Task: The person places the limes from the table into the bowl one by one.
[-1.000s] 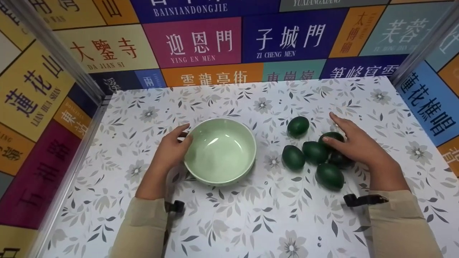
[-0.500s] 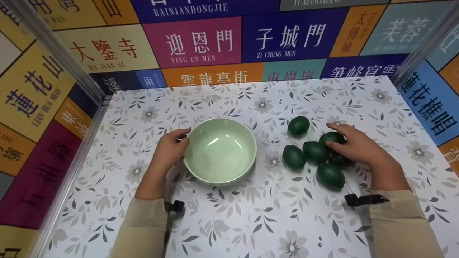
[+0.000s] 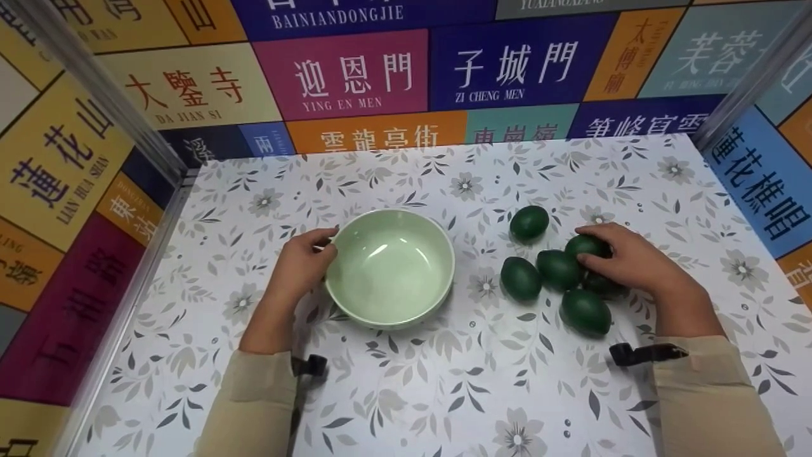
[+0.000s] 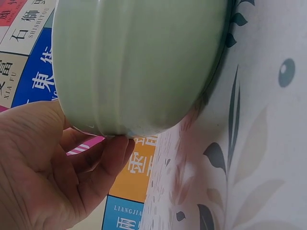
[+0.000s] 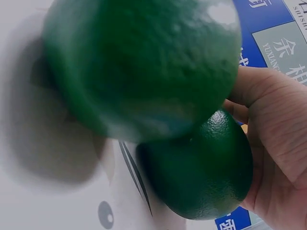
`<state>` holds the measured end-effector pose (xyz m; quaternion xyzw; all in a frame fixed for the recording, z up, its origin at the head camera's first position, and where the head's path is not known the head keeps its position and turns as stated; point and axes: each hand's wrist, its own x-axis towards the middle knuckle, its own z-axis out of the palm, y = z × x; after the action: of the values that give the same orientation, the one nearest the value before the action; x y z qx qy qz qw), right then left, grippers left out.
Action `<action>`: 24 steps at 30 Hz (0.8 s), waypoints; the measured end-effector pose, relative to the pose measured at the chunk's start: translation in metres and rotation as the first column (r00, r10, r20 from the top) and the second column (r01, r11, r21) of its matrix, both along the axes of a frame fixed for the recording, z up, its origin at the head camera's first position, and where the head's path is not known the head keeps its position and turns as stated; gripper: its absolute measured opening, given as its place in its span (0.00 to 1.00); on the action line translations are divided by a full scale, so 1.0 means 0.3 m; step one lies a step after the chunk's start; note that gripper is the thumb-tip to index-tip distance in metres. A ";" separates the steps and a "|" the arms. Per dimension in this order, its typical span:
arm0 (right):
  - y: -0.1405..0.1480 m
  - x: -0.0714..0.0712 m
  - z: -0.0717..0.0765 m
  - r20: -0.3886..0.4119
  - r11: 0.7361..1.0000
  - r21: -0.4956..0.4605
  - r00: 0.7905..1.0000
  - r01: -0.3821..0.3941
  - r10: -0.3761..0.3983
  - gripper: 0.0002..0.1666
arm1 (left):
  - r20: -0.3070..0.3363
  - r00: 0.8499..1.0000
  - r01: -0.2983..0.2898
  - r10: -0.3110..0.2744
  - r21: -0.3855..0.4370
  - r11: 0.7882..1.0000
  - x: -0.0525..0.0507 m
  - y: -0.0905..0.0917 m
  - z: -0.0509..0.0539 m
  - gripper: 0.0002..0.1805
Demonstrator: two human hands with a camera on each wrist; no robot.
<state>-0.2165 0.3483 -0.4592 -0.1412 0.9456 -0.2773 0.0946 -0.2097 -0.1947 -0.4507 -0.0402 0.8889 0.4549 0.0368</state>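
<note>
A light green bowl (image 3: 390,270) stands upright on the patterned cloth, its inside empty. My left hand (image 3: 301,266) grips its left side, thumb at the rim; in the left wrist view, fingers of the left hand (image 4: 62,167) touch the bowl's outer wall (image 4: 139,67). Several dark green oval fruits lie right of the bowl. My right hand (image 3: 634,257) curls round the rear fruit (image 3: 587,246) of the cluster, thumb in front and fingers behind. Its palm partly covers another fruit (image 3: 602,285). In the right wrist view, a fruit (image 5: 201,167) lies against the right hand (image 5: 276,139).
One fruit (image 3: 529,223) lies apart at the back. Others sit at the cluster's left (image 3: 521,279), middle (image 3: 559,270) and front (image 3: 585,312). Walls of coloured panels with writing (image 3: 342,73) border the table (image 3: 393,406) behind and at both sides.
My right hand's raised fingers have come down and closed round the rear fruit. The left hand has settled slightly on the bowl's side; bowl and fruits have hardly moved.
</note>
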 end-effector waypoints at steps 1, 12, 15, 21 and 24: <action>0.000 0.000 0.001 0.005 1.000 0.000 1.000 0.006 -0.006 0.35 | 0.002 1.000 0.002 -0.002 0.003 1.000 0.000 0.000 0.000 0.25; -0.006 0.001 0.003 0.028 0.999 0.000 0.999 0.033 -0.033 0.35 | -0.005 1.000 -0.004 0.004 0.006 1.000 -0.004 0.000 -0.009 0.25; -0.007 0.001 0.002 0.012 0.999 -0.001 0.999 0.033 -0.033 0.34 | -0.036 0.999 -0.010 0.010 0.007 1.000 -0.004 0.001 -0.016 0.24; -0.005 -0.001 -0.002 0.001 0.999 0.009 0.999 0.036 -0.036 0.34 | -0.075 0.997 -0.029 0.029 -0.003 1.000 -0.004 0.009 -0.021 0.24; -0.005 -0.001 0.000 0.005 0.999 0.015 0.999 0.049 -0.049 0.34 | -0.085 0.996 -0.041 0.039 -0.019 0.999 -0.003 0.013 -0.021 0.24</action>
<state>-0.2168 0.3469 -0.4592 -0.1164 0.9505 -0.2730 0.0914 -0.2105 -0.1907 -0.4569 -0.0392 0.8933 0.4477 -0.0105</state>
